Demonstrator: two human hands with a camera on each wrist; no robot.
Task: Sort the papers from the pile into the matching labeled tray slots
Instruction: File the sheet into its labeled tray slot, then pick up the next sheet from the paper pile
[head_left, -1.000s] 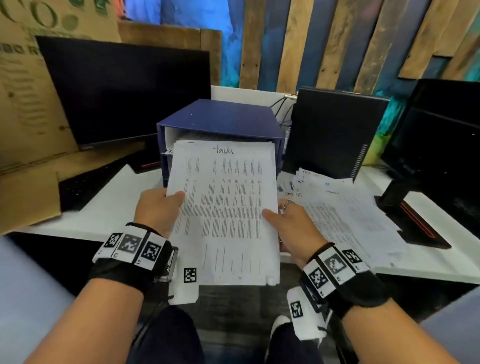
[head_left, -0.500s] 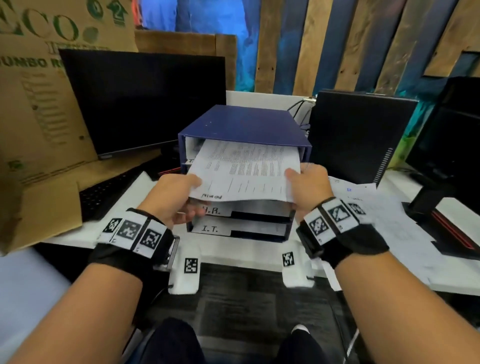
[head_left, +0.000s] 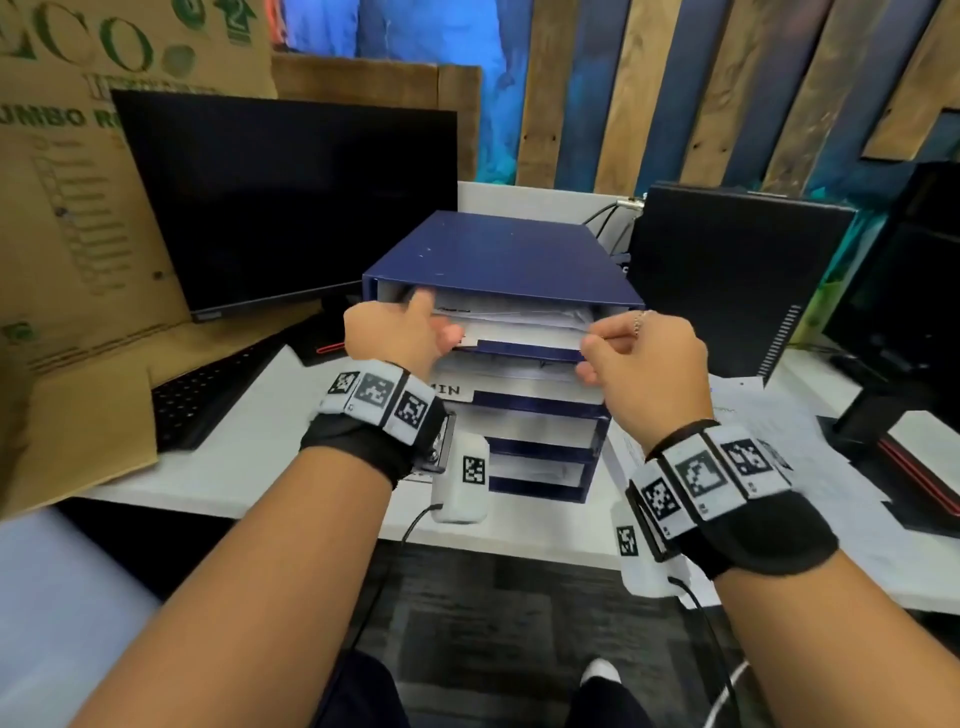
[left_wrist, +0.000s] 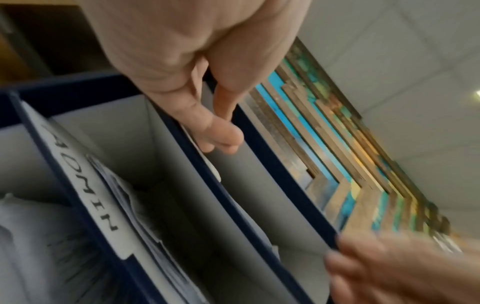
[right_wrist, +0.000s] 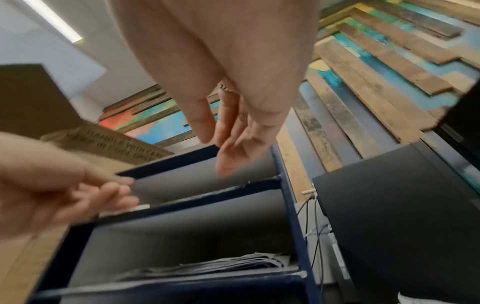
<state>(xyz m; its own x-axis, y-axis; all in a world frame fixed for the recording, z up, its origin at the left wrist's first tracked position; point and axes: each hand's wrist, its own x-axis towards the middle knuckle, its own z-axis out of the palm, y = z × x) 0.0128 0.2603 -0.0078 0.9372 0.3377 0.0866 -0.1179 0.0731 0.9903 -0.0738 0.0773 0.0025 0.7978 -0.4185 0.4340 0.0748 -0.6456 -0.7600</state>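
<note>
Close to the body, both wrists reach out over the desk edge (head_left: 291, 483). A moment ago the two hands held a printed sheet out in front of the blue tray stack (head_left: 498, 260) — now that sheet is inside the top slot (head_left: 509, 317), so one more paper looks sorted. The left hand (head_left: 395, 332) is at the slot's left corner with loose, straight fingers, holding nothing. The right hand (head_left: 644, 358) is at the right corner, fingers bent a little; I cannot tell if it pinches the paper edge. Below sits the slot marked ADMIN (left_wrist: 85, 181), with papers in it. Farther right, the pile (head_left: 769, 441) waits on the desk, near the right hand. Behind stands a dark screen (head_left: 280, 197).
</note>
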